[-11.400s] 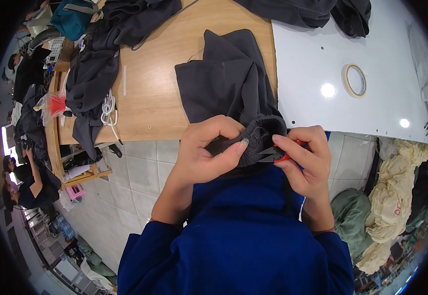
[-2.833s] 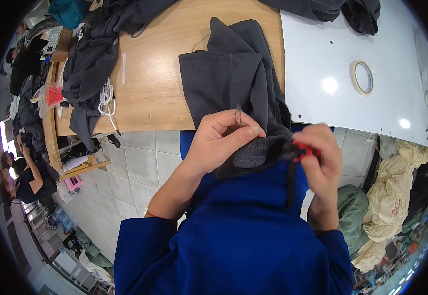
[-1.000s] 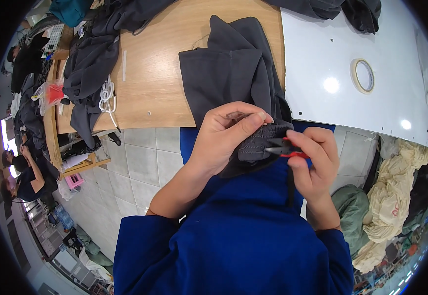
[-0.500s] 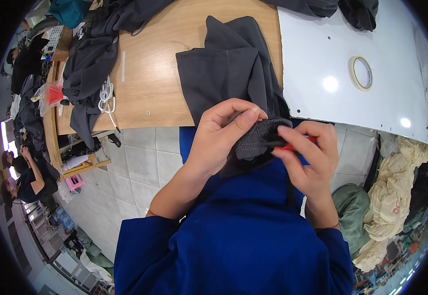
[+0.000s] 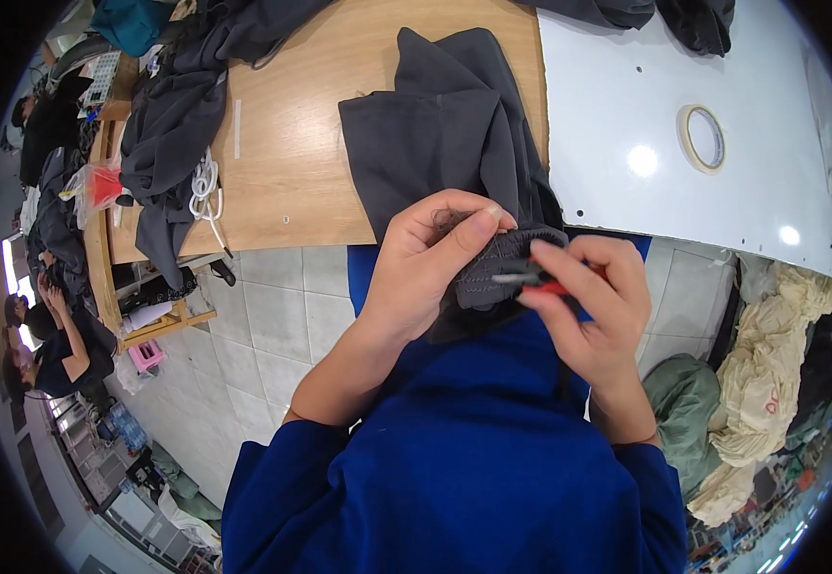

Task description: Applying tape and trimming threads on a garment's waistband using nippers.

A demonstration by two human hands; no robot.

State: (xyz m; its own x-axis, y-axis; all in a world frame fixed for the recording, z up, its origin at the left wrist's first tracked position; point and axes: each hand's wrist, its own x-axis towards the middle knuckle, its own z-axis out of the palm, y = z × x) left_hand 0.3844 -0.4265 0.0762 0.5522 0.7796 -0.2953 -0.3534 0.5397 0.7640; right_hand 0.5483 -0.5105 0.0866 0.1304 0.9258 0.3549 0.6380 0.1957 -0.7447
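Observation:
My left hand [image 5: 418,266] pinches the gathered, stitched edge [image 5: 485,272] of a dark grey garment [image 5: 425,139]. Loose threads stick up beside its thumb and fingers. My right hand [image 5: 599,311] holds small red-handled thread snips [image 5: 552,286] between thumb and fingers. Their blades lie over the stitch rows; whether they touch the cloth I cannot tell. From the gathered edge the garment spreads away across the wooden table [image 5: 291,124].
More dark grey garments [image 5: 172,129] and a white cord [image 5: 205,189] lie at the table's left. A tape roll [image 5: 701,139] rests on the white board [image 5: 607,105] at right. Cream cloth [image 5: 755,373] is heaped on the right. Other people [image 5: 57,335] are at far left.
The snips have shifted slightly left over the stitching, and their blades now show brighter. More loose thread shows by my left fingers, which still pinch the garment's edge.

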